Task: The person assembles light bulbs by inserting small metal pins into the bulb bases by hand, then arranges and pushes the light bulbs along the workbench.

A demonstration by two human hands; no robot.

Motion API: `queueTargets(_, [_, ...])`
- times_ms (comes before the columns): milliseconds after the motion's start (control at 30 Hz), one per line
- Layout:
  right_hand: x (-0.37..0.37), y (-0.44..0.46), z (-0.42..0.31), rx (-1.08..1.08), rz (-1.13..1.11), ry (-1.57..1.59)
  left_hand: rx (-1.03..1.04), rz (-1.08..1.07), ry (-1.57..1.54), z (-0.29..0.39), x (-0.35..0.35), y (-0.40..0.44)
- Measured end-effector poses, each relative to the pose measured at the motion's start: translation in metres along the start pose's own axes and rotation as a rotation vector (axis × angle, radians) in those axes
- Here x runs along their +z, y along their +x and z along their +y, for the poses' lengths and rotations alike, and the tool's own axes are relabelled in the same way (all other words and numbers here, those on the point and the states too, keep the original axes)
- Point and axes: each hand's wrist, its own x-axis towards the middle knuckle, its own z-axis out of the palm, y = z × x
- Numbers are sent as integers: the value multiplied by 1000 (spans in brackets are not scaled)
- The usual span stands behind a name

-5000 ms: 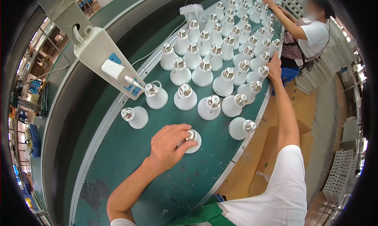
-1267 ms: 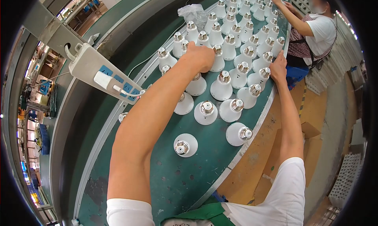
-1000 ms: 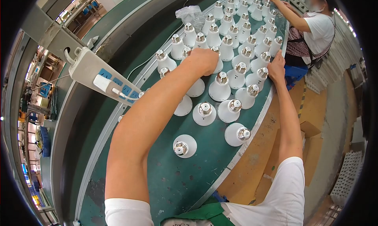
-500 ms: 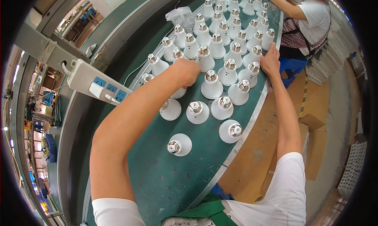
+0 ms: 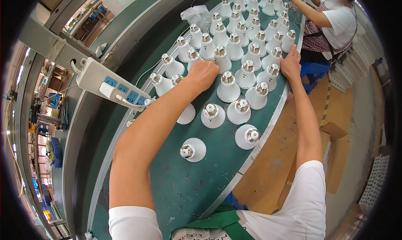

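Many white bulbs with silver screw caps stand on the green bench [image 5: 167, 185]. My left hand [image 5: 204, 75] is among them, back of the hand up, its fingers curled down and mostly hidden; what they hold cannot be made out. A bulb [image 5: 223, 61] stands just beyond its knuckles, another [image 5: 228, 89] to its right. My right hand [image 5: 291, 64] rests at the bench's right edge beside a bulb [image 5: 273, 58]; its fingertips are partly hidden. Nearest me, one bulb [image 5: 196, 149] leans or lies with its cap towards me, and another [image 5: 247, 137] sits by the right edge.
A white power strip [image 5: 111, 87] with a plug in it juts over the bench's left side. Behind the bulbs lies a clear plastic bag [image 5: 197, 17]. A co-worker [image 5: 335, 24] sits at the far right, near a blue stool [image 5: 314, 68]. Cardboard [image 5: 335, 156] is on the floor.
Since five seconds ago, my left hand has left the nearest bulb and reached forward among the others. In the last second the view has shifted, while both hands have stayed near the same bulbs.
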Motion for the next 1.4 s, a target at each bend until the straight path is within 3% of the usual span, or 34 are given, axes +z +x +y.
queueTargets(567, [-7, -3, -6, 5, -4, -10, 110, -221, 6, 3, 0, 9])
queueTargets(1400, [2, 1, 2, -12, 10, 2, 36, -77, -203, -11, -20, -1])
